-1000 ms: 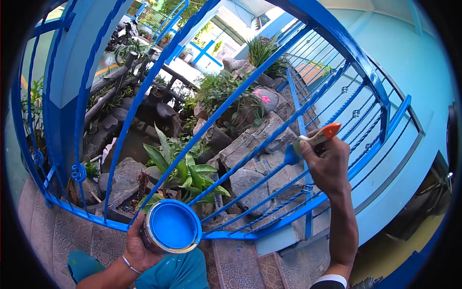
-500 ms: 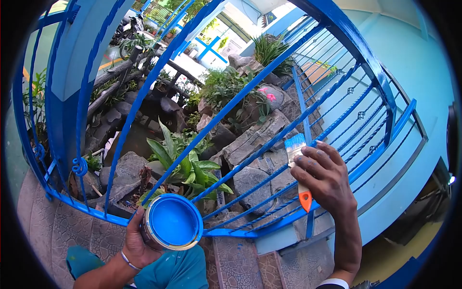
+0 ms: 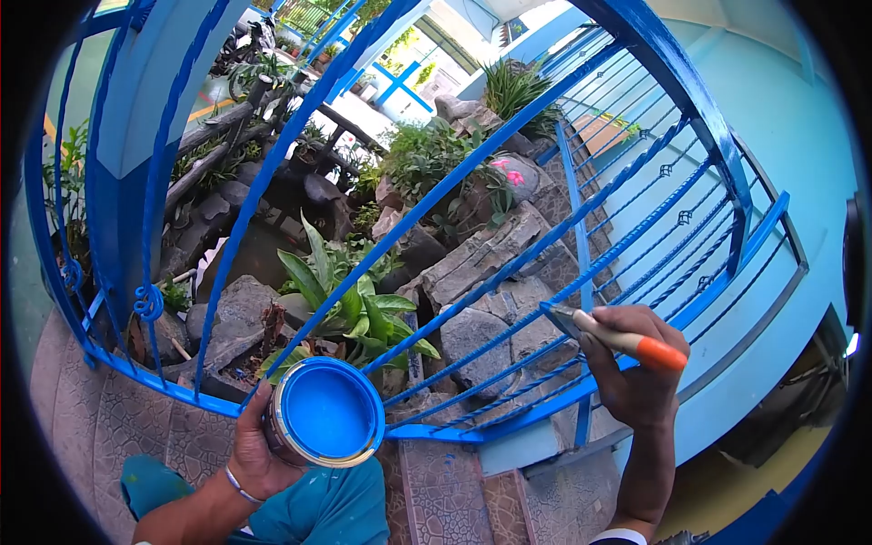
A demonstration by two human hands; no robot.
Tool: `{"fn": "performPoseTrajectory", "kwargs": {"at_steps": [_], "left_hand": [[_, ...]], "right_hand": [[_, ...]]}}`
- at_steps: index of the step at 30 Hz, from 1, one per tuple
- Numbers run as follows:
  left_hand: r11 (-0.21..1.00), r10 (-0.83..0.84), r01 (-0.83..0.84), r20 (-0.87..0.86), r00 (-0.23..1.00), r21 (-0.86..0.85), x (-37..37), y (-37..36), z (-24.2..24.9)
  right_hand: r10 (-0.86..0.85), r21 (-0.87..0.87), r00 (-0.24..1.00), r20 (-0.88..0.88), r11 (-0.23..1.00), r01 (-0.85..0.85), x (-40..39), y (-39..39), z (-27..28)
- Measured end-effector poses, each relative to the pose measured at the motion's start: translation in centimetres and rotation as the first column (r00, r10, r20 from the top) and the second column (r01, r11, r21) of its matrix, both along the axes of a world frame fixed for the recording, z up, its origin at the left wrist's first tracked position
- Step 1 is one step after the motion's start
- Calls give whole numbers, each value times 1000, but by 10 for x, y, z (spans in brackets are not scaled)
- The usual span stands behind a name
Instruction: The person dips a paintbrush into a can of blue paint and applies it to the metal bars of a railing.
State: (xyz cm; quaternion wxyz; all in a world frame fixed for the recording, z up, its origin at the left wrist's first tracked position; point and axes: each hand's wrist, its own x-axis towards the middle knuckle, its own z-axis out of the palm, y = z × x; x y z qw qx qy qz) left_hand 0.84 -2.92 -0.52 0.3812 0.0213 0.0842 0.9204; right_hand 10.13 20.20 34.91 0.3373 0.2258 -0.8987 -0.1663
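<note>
My left hand [image 3: 257, 445] is wrapped round the side of an opened can of blue paint [image 3: 329, 411], tilted so the paint surface faces me. In my right hand [image 3: 627, 372] is a paintbrush [image 3: 627, 338] with a pale handle and an orange end, gripped between thumb and fingers. The brush lies nearly level, its blue bristles pointing left against a thin twisted bar of the blue metal railing [image 3: 490, 343]. Part of the bristles and ferrule is hard to make out there.
Behind the railing are grey rocks [image 3: 474, 350] and leafy plants [image 3: 350, 309]. A blue pillar [image 3: 136, 209] stands at the left. Patterned stone steps [image 3: 445, 490] lie below, and a light blue wall [image 3: 790, 173] rises on the right.
My right hand has turned the paintbrush from upright, bristles up, to nearly level, bringing its bristles left and down to a railing bar. The left hand and can have hardly moved.
</note>
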Motion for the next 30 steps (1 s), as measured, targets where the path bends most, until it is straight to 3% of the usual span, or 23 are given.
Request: {"fn": "performPoseTrajectory", "kwargs": {"at_steps": [3,6,9,12,13,15,16,18,20,22,27,30], "left_hand": [[999,-14,13,24,1000,36,0,0,0],[999,-14,13,13,1000,44,0,-1,2],[995,-47,45,21,999,84,-1,-2,0],[996,-34,34,9,999,78,-2,-1,1],[997,-35,33,17,999,74,-1,-1,0],[997,-33,31,29,999,65,-1,0,-2],[997,-32,30,30,999,65,-1,0,-2],[997,-32,30,37,999,66,0,0,-1],[998,-27,26,23,999,59,1,-1,0],[998,-23,22,16,1000,58,0,-2,1],[998,-28,27,26,999,63,0,-2,1],[997,-21,20,19,1000,70,0,-3,2]], "right_hand": [[-97,-171,994,-48,981,87,-24,8,-14],[-218,-192,970,-110,962,194,-37,19,-3],[-255,-222,929,-269,955,197,-30,20,32],[-163,-116,832,-530,986,119,-23,18,53],[-86,4,846,-526,995,103,-23,16,53],[66,240,868,-492,969,62,-25,11,46],[-10,162,927,-375,984,76,-27,4,34],[-97,411,975,-198,895,172,-30,-8,27],[-130,576,980,-150,794,193,-38,-8,11],[-244,630,959,-145,725,279,-36,0,4],[-309,548,951,27,800,244,-22,-20,-24],[-325,339,878,351,918,204,-10,-23,-40]]}}
